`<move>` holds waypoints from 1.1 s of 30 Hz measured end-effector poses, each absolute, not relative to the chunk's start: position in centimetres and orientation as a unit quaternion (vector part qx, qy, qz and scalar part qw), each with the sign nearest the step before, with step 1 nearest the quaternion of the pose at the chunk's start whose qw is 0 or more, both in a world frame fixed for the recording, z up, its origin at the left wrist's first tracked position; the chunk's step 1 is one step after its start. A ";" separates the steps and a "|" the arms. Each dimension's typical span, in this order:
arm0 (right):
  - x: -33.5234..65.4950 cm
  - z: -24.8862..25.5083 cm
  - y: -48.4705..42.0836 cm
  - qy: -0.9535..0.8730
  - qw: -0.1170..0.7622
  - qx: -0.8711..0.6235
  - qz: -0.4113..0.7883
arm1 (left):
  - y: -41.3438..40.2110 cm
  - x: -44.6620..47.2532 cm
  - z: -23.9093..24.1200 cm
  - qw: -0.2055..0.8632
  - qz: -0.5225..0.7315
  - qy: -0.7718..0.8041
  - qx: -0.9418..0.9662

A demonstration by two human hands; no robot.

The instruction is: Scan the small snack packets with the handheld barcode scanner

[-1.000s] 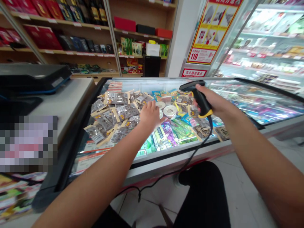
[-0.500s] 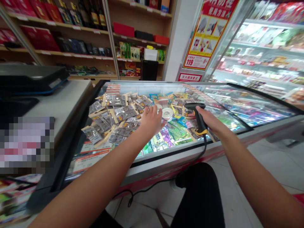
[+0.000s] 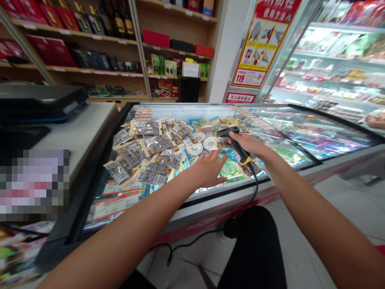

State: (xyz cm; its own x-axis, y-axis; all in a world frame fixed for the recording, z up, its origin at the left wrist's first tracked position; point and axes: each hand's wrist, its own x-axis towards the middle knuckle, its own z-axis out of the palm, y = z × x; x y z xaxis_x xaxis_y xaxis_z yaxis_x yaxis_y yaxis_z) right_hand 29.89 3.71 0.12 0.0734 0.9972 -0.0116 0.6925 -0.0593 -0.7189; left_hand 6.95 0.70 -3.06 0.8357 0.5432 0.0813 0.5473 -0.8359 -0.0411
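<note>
My right hand (image 3: 248,143) is wrapped around a black barcode scanner (image 3: 239,150) with a yellow band at its handle's base, where a cable hangs. The scanner's head points left, close to some white-lidded round tubs (image 3: 211,143). My left hand (image 3: 207,167) is spread palm down just in front of the tubs, fingers apart, holding nothing. Whether it touches the green packet (image 3: 231,166) under it I cannot tell. Left of the tubs lies a pile of clear snack packets (image 3: 158,143) with barcodes, on the glass top of a freezer (image 3: 267,154).
A grey counter (image 3: 96,120) with a black device (image 3: 42,100) stands to the left. The scanner's cable (image 3: 198,234) loops down past my knee. Shelves (image 3: 90,70) of boxes and bottles line the back, and a lit display cooler (image 3: 339,60) stands at the right.
My left hand has come away from the tubs toward me and right, opening its fingers. My right hand has carried the scanner left, nearer the tubs.
</note>
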 end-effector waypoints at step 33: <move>29.1 3.3 -0.8 -0.582 0.236 -0.693 0.355 | 1.2 6.7 -2.4 0.104 -0.054 -0.456 -0.882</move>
